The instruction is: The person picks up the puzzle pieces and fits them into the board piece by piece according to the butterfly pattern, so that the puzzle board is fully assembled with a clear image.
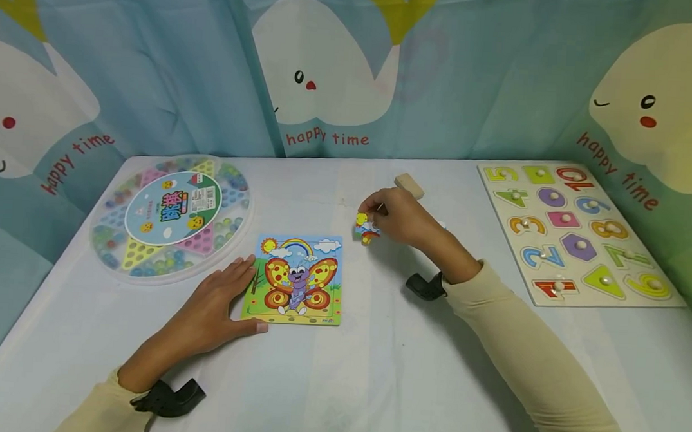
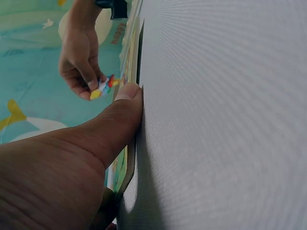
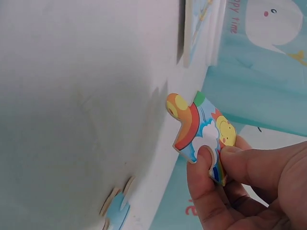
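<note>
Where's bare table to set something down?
Bare: near side of butterfly puzzle, across to right sleeve; behind puzzle, between round game board and wooden block.

Crowded: puzzle's left edge, by left grip and board; around right grip, by block.

Jigsaw piece (image 3: 195,125) in your right hand (image 1: 397,213): yellow smiling sun, white cloud, pale-blue sky, red-and-orange curve. Butterfly puzzle (image 1: 298,281) beside your left hand (image 1: 217,310): purple body, yellow wings with red-orange spots and borders, rainbow, green grass. Chinese checkers set (image 1: 172,208) beyond your left hand: pink, yellow, blue star points. Number board (image 1: 570,271) right of your right hand: off-white, numerals red, orange, yellow, green, blue. Block (image 1: 409,186) just past your right hand: plain tan. Curtain (image 1: 474,67) beyond both hands: blue-green, white whales, red lettering.
</note>
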`<state>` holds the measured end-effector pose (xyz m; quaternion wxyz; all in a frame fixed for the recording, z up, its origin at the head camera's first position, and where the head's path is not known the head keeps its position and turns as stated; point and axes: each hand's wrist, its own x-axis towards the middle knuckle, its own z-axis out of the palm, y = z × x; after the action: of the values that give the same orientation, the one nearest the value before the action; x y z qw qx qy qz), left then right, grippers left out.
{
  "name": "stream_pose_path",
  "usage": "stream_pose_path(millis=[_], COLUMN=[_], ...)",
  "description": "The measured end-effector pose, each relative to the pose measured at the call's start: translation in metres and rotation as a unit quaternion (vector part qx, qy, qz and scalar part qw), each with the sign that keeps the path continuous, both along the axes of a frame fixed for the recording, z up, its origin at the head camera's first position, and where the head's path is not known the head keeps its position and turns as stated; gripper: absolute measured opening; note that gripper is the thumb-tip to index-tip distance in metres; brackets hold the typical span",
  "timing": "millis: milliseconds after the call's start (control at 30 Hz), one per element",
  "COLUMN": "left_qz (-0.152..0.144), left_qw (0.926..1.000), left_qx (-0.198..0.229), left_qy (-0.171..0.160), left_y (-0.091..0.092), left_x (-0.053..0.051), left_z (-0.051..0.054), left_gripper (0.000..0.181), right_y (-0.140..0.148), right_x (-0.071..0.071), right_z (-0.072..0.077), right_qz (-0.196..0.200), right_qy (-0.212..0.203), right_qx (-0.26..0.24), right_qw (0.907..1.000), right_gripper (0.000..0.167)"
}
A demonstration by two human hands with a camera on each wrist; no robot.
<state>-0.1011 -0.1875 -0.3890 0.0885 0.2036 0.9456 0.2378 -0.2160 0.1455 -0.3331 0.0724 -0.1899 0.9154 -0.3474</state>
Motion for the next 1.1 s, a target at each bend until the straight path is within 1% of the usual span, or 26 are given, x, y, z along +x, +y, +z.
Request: stream_pose_path(millis=[167, 300, 367, 467, 600, 767, 900, 1100], left_qz=[0.0, 0.001, 0.001, 0.001, 0.002, -0.001, -0.002, -0.002], left_qw=[1.0, 1.0, 1.0, 1.0, 1.0, 1.0, 0.9999, 1.0], left_qx=[0.001, -0.002, -0.002, -0.003, -0.004, -0.001, -0.003, -0.005], left_qy=[0.002, 0.002, 0.001, 0.002, 0.001, 0.008, 0.009, -0.001], left_y=[0.0, 0.0, 0.0, 0.0, 0.0, 0.001, 0.001, 0.0], left_x=[0.0, 0.0, 0.0, 0.0, 0.0, 0.0, 0.0, 0.001], left_z=[0.0, 0.0, -0.001, -0.001, -0.001, -0.001, -0.001, 0.001], left_gripper=[0.1, 0.1, 0.1, 0.1, 0.1, 0.1, 0.1, 0.101], right_y=[-0.006, -0.013, -0.016, -0.019, -0.024, -0.028, -0.034, -0.048], right_x=[-0.001, 0.0, 0.001, 0.001, 0.001, 0.002, 0.001, 0.0], right_z=[0.0, 0.002, 0.002, 0.003, 0.002, 0.001, 0.0, -0.002], right_qz=[-0.006, -0.031, -0.044, -0.055, -0.056, -0.052, -0.042, -0.021], right_qy=[0.002, 0.009, 0.015, 0.002, -0.013, -0.016, -0.015, -0.017], right_qx=[-0.026, -0.038, -0.044, -0.053, -0.055, -0.061, -0.068, -0.088], right_qw=[0.9996, 0.9987, 0.9979, 0.9971, 0.9968, 0.9967, 0.9967, 0.9957], right_gripper=[0.016, 0.014, 0.015, 0.022, 0.024, 0.023, 0.022, 0.021])
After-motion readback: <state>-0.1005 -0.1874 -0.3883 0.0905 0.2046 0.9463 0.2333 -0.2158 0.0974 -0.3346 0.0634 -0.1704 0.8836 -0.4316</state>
